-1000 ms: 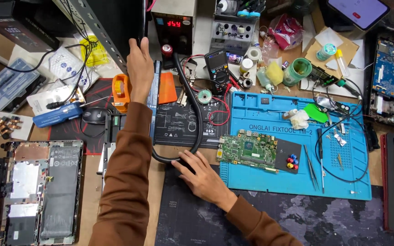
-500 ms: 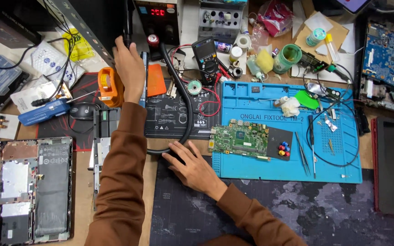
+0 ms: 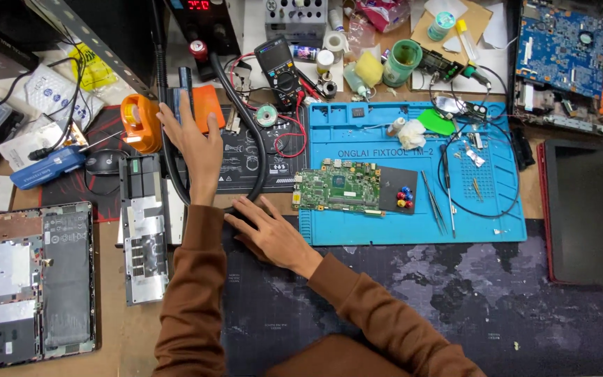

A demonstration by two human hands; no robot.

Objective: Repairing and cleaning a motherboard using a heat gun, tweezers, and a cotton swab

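The left hand (image 3: pixel 193 143) reaches forward with fingers spread, grip released, fingertips near a dark slim bar (image 3: pixel 184 82) standing beside an orange pad (image 3: pixel 207 105) at the back of the tabletop (image 3: pixel 116 328). The right hand (image 3: pixel 268 234) lies flat and empty on a thick black hose (image 3: pixel 258 150) looping past. A green circuit board (image 3: pixel 338 187) sits on the blue mat (image 3: pixel 497 209), close right; the dark mat (image 3: pixel 455 307) offers open room.

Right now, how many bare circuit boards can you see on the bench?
2. A green circuit board lies on the blue mat's left edge, just right of the right hand. A larger blue circuit board sits at the top right corner. Others may be hidden under the clutter.
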